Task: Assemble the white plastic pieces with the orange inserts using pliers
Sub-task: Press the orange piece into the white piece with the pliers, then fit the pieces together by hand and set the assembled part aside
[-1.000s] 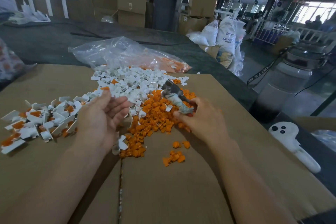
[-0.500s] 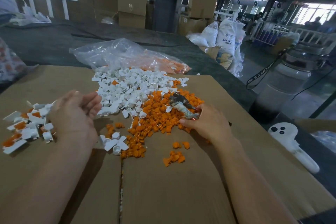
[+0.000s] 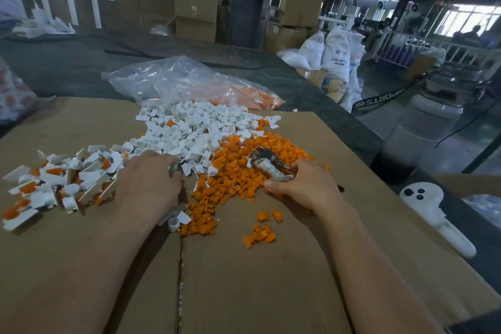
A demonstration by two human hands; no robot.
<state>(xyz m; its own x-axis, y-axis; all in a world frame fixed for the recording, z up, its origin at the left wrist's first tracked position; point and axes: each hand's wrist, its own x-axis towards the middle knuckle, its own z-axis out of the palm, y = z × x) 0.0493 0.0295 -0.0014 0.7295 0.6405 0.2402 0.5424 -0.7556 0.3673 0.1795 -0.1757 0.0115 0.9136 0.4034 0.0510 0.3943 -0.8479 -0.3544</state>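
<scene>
Orange inserts point(image 3: 235, 171) are lying mid-frame btwn the hands, white pieces point(image 3: 189, 127) heaping just above-left. Right hand point(image 3: 301, 187) is gripping pliers point(image 3: 267, 164), closed round the handles, long axis pointing up-left into the orange. Left hand point(image 3: 147, 184) is resting palm-down at the white pile's lower edge, nearer the whites (whether it's holding one, can't tell).

One left hand point(image 3: 147, 182), one right hand point(image 3: 303, 184), one pair of pliers point(image 3: 267, 164), one bag point(image 3: 173, 81), one controller point(image 3: 433, 214)
</scene>
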